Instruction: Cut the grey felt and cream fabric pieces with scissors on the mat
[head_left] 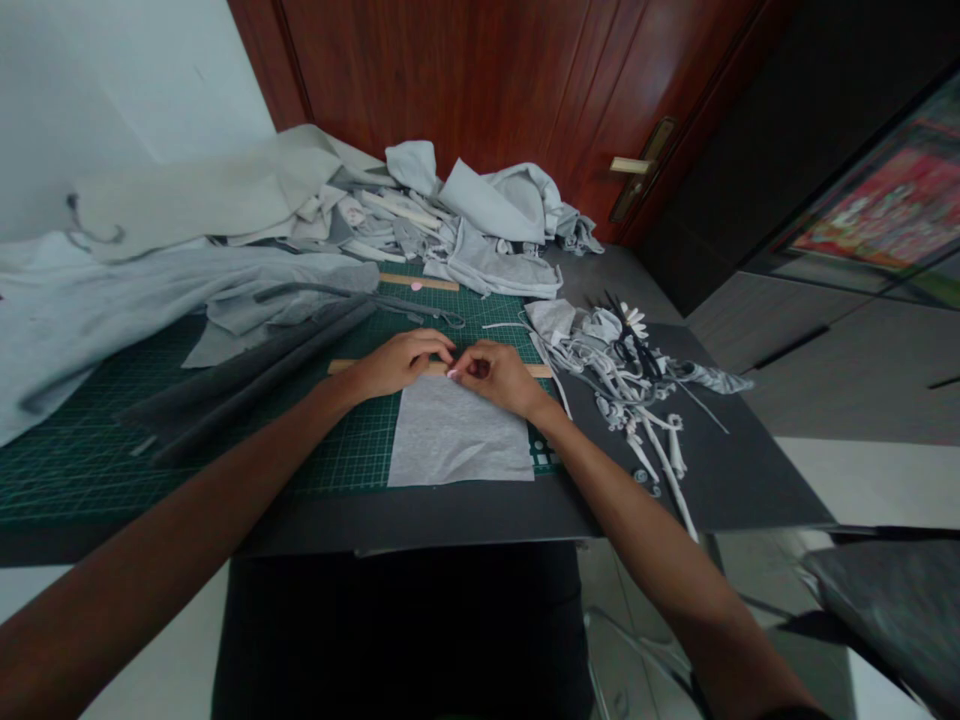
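Note:
A rectangle of light grey fabric (459, 435) lies flat on the green cutting mat (112, 450). Along its far edge runs a wooden ruler (536, 371). My left hand (397, 362) rests over the ruler with fingers curled and pressed down at the fabric's top edge. Meeting it fingertip to fingertip, my right hand (499, 377) is closed in a pinch at the same edge. What the pinch holds is too small to make out.
Dark grey fabric strips (247, 380) lie left of my hands. Piled grey cloth (480, 220) covers the table's back and left. Trimmed strips and black scissors (637, 350) sit at the right. A second wooden ruler (420, 283) lies farther back. A wooden door (525, 80) stands behind.

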